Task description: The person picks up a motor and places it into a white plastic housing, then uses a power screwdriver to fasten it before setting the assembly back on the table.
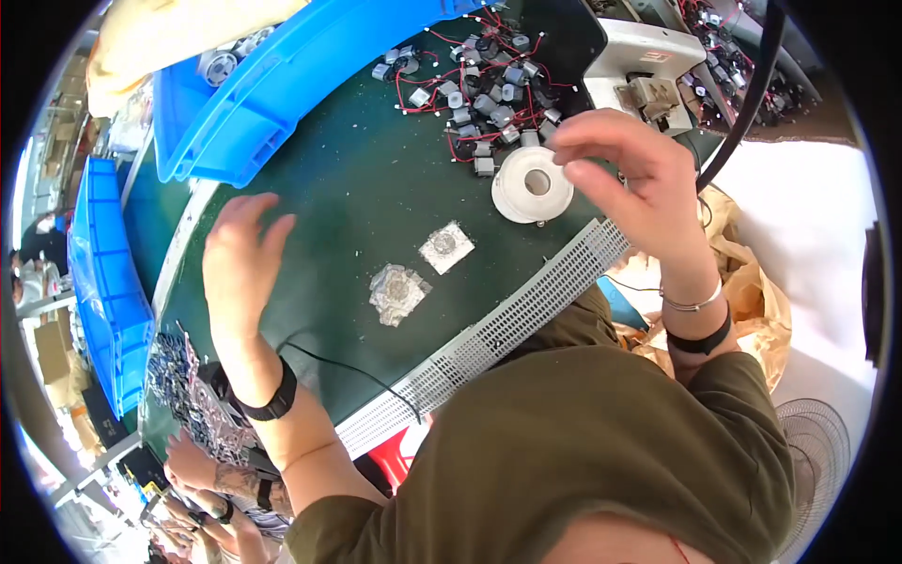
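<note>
- Far left, two blue plastic bins point(108, 282) sit along the edge of the dark green bench point(357, 179); a larger blue bin point(282, 85) stands at the back.
- A co-worker's hands point(202, 479) show at lower left, beside a heap of small metal parts point(183, 385).
- The left hand point(240, 258) hovers flat over the bench, fingers spread and loose, gripping nothing; a black band circles its wrist.
- A thin black wire point(348, 368) runs across the bench toward the perforated grey rail point(498, 324) at its front edge.
- Two silvery patches point(423, 268) lie mid-bench, between the hands.
- A white spool point(533, 185) rests just below a pile of small motors with red wires point(484, 89).
- The right hand point(625, 183) hangs just beside the spool, fingertips pinched together; whether they hold anything I cannot tell.
</note>
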`<state>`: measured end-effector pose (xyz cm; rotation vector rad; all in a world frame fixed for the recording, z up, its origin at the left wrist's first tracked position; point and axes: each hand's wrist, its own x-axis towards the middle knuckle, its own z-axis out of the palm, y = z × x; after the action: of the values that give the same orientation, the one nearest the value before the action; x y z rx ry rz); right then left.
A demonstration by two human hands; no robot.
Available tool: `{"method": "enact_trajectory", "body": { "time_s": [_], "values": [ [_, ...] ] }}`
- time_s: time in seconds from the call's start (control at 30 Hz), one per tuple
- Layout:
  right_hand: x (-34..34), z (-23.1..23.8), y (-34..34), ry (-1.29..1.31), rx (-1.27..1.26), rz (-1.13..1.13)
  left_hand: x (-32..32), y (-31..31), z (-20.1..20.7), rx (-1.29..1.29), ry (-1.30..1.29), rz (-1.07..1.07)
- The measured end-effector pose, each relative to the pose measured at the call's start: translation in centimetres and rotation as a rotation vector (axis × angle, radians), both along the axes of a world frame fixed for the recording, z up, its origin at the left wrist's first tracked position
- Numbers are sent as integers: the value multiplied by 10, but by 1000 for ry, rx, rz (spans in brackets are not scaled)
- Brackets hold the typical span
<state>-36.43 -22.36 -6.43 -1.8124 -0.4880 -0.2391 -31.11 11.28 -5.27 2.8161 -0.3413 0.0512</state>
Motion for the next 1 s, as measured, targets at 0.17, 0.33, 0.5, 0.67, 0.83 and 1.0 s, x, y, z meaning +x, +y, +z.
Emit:
{"method": "enact_trajectory", "body": {
  "time_s": [0.17,0.33,0.5,0.67,0.83,1.0],
  "values": [
    [6,-8,-8,116,96,-78,11,-67,-23,-271,-97,-344],
    [4,6,8,87,118,-40,43,-122,-65,-356,-146,-507],
    [10,-4,8,67,-17,-71,49,-120,-44,-908,-84,-192],
    [30,-11,38,-167,-212,-155,14,-138,-20,-927,37,-334],
    [31,-2,35,-189,-216,-92,6,-112,24,-567,125,-488],
    [32,-2,19,72,7,-13,121,2,71,-38,-425,-56]
  ]
}}
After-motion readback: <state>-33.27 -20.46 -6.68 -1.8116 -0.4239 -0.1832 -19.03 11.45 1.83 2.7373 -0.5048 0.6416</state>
